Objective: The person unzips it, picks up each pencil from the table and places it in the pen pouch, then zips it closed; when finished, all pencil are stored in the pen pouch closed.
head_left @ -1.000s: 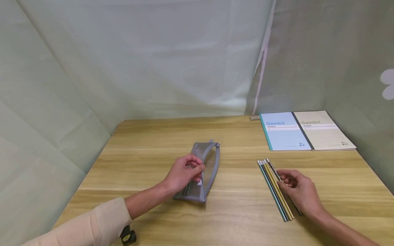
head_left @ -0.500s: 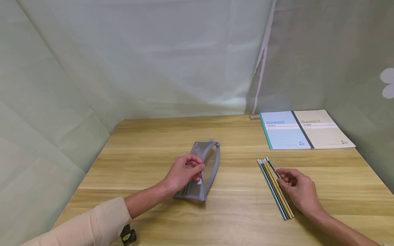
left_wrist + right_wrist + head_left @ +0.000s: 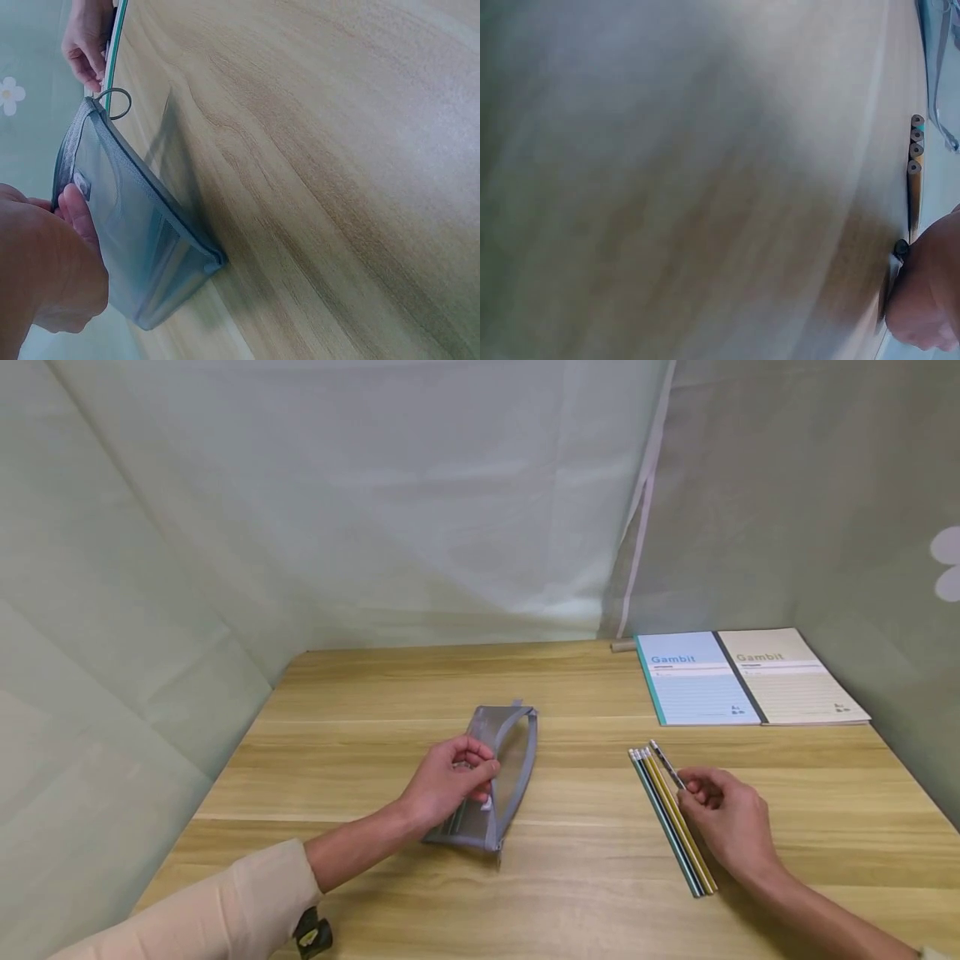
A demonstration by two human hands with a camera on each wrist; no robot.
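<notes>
My left hand (image 3: pixel 450 781) pinches the opening's edge of a grey mesh pencil case (image 3: pixel 517 777). The case lies on the table with its mouth gaping toward the right. Through its mesh in the left wrist view, faint long shapes show inside the case (image 3: pixel 142 247). On the right, my right hand (image 3: pixel 731 818) pinches a dark patterned pencil (image 3: pixel 664 762) between thumb and fingers. Its eraser end sticks out beyond the fingertips; the palm hides its lower part in the head view. Close beside it, several striped pencils (image 3: pixel 672 822) lie in a parallel row, green, dark and yellow.
Two Gambit notebooks, one blue (image 3: pixel 701 681) and one cream (image 3: pixel 791 677), lie side by side at the back right. A small brown roll-like object (image 3: pixel 622 646) sits at the back edge. Fabric walls (image 3: pixel 450 502) enclose the wooden table (image 3: pixel 360 693).
The dark pencil has shifted under my right hand; its lower end, earlier seen beyond the hand, is now hidden. My left hand and the case stay in place.
</notes>
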